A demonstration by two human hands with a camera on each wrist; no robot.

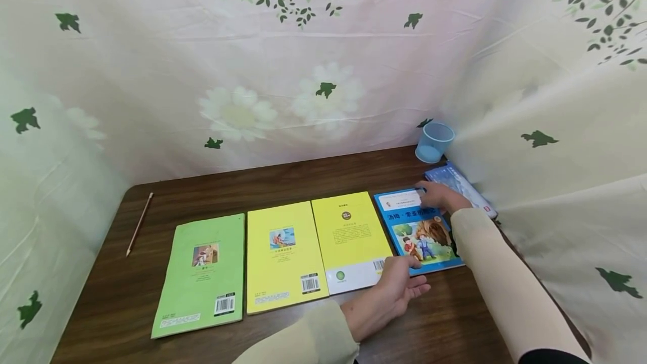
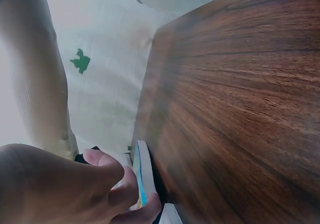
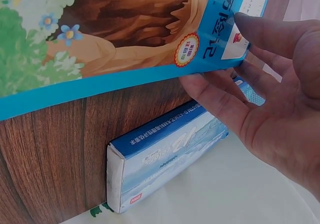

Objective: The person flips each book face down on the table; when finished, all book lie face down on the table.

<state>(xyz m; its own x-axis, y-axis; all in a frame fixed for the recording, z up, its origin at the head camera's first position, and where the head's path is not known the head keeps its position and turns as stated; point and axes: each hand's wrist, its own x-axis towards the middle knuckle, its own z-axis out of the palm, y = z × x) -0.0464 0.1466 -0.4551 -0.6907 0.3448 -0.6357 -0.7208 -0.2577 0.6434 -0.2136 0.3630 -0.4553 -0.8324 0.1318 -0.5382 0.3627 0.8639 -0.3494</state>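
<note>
A blue picture-story book (image 1: 399, 227) lies at the right end of a row of books. At its upper right corner, my right hand (image 1: 442, 196) pinches it; the right wrist view shows the thumb on the cover (image 3: 150, 33) and the fingers at and under the edge. My left hand (image 1: 388, 292) is by the book's lower left corner, its thumb close to the cover and its fingers extended loosely below the bottom edge. Whether the left hand touches the book cannot be told. To the left lie two yellow books, a nearer one (image 1: 354, 240) and a farther one (image 1: 283, 282).
A green book (image 1: 202, 291) ends the row on the left, with a pencil (image 1: 140, 223) beyond it. A blue-and-white box (image 3: 165, 154) lies by the right table edge. Behind it stands a light-blue cup (image 1: 433, 142). Patterned cloth (image 1: 313, 111) surrounds the brown table (image 1: 116, 296).
</note>
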